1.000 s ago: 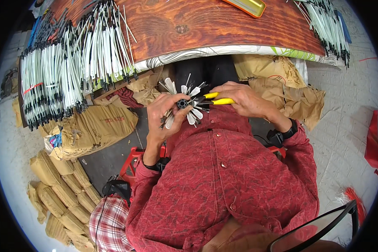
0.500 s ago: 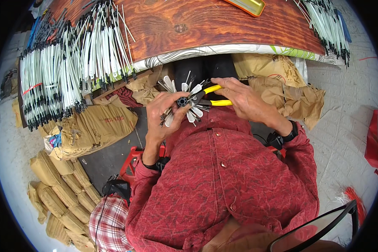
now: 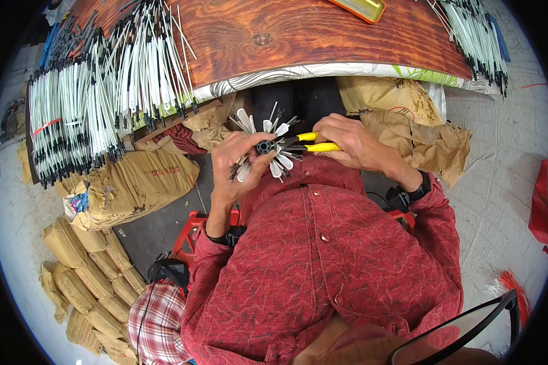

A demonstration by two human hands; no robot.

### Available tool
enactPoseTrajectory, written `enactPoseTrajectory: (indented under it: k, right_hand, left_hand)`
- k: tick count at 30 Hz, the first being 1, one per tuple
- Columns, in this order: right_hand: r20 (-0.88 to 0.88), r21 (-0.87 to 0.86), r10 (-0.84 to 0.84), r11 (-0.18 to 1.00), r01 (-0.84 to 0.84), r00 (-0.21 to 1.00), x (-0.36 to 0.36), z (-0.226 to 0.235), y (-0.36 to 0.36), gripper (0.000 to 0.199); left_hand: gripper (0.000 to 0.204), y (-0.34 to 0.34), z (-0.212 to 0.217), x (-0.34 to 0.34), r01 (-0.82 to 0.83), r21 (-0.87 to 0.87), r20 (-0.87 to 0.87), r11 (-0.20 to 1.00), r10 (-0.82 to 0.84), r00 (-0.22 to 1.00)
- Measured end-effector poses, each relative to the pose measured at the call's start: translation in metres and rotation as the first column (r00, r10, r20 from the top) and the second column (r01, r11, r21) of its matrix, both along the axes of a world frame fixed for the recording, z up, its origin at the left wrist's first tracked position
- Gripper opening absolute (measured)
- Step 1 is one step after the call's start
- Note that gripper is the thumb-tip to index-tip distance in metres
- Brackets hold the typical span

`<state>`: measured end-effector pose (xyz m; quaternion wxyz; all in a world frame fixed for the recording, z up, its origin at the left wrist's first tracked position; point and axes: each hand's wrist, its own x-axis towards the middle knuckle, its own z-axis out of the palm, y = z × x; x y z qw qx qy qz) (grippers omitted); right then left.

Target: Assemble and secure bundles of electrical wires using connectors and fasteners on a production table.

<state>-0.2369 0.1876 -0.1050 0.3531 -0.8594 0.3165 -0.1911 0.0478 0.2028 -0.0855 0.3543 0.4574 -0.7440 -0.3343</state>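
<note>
In front of my body, my left hand (image 3: 232, 159) is closed around a black round hub (image 3: 264, 147), its open end facing up. White flat-ended strips (image 3: 284, 162) and thin dark-tipped rods fan out around the hub on all sides. From the right, my right hand (image 3: 360, 145) squeezes pliers (image 3: 324, 146) with yellow handles, the two grips lying close together. Their dark jaws reach the hub's right side among the strips. What exactly the jaws bite on is too small to make out.
Bundles of white rods with black ends (image 3: 100, 91) overhang the left of the wooden table (image 3: 323, 42); another bundle (image 3: 478, 45) lies at the right. A yellow tin tray (image 3: 365, 8) sits at the far edge. Brown paper packages (image 3: 143, 188) stand below.
My right hand's fingers have closed in, bringing the yellow plier handles together. The left hand and the hub stay almost where they were.
</note>
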Motion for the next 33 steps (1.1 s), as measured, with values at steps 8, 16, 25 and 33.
enactPoseTrajectory:
  k: [8, 16, 25, 33]
  right_hand:
    - [0.049, 0.021, 0.019, 1.000, -0.020, 0.999, 0.001, -0.012, -0.002, 0.027]
    - [0.069, 0.074, 0.001, 0.997, -0.006, 0.998, 0.016, -0.026, 0.000, 0.027]
    - [0.320, 0.097, -0.109, 0.992, 0.082, 0.941, 0.052, -0.071, 0.003, 0.029]
    - [0.384, 0.106, -0.165, 0.985, 0.134, 0.908, 0.062, -0.079, 0.002, 0.027]
  left_hand:
    - [0.033, -0.003, 0.005, 0.007, 0.080, 0.050, -0.033, 0.996, -0.078, 0.996]
    - [0.033, -0.002, 0.004, 0.008, 0.053, 0.075, -0.039, 0.996, -0.050, 0.998]
    - [0.031, 0.001, -0.004, 0.018, -0.055, 0.143, -0.077, 0.988, 0.066, 0.995]
    - [0.035, 0.000, -0.002, 0.014, -0.120, 0.197, -0.062, 0.973, 0.134, 0.989]
